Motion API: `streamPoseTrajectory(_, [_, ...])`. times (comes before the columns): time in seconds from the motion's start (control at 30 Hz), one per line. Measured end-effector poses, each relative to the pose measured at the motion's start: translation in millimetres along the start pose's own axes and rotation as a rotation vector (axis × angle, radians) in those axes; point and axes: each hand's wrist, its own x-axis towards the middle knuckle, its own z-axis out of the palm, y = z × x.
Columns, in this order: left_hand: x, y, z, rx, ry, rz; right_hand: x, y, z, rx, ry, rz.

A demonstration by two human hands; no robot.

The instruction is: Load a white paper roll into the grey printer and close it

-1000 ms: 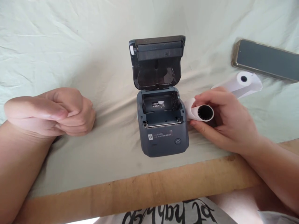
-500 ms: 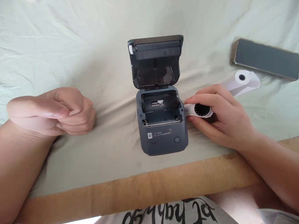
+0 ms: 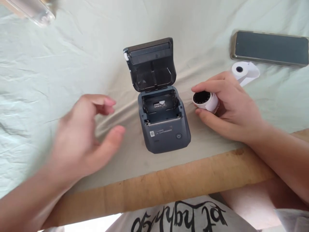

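A dark blue label printer (image 3: pixel 166 137) stands in the middle with its lid (image 3: pixel 152 64) swung up. Its paper bay shows a printed sticker and no roll inside. To the right of the printer, my right hand (image 3: pixel 231 106) grips a small white paper roll (image 3: pixel 211 103) with a black core, thumb and fingers on either side of it. On the printer's left, my left hand (image 3: pixel 84 129) is held with thumb and fingers apart, slightly blurred, and nothing is in it. It does not touch the printer.
Another white paper roll (image 3: pixel 243 71) with a loose end lies beyond my right hand. A smartphone (image 3: pixel 270 48) rests behind it at the far right. A clear plastic object (image 3: pixel 38 13) is cut off at the top left. The wooden table edge (image 3: pixel 154 187) runs along the front.
My left hand has opened from a closed fist and moved right, closer to the printer. The held roll has tilted in my right hand and sits apart from the printer. The view has shifted slightly.
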Motion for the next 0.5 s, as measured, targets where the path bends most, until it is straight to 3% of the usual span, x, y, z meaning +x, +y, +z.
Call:
streamPoseTrajectory(0.07, [-6.9, 10.2, 20.7, -0.023, 0.012, 0.163, 0.5, 0.7, -3.7, -0.006, -0.035, 0.005])
streamPoseTrajectory(0.2, [-11.1, 4.3, 49.3, -0.128, -0.069, 0.250, -2.8, -0.7, -15.2, 0.093, -0.107, 0.033])
streamPoseTrajectory(0.4, [-13.6, -1.1, 59.1, -0.144, -0.109, 0.254, 2.6, -31.7, -32.0, 0.204, -0.096, 0.096])
streamPoseTrajectory(0.5, [-12.6, 0.3, 57.4, -0.160, -0.103, 0.244, 17.2, -51.7, -29.9, 0.188, -0.111, 0.155])
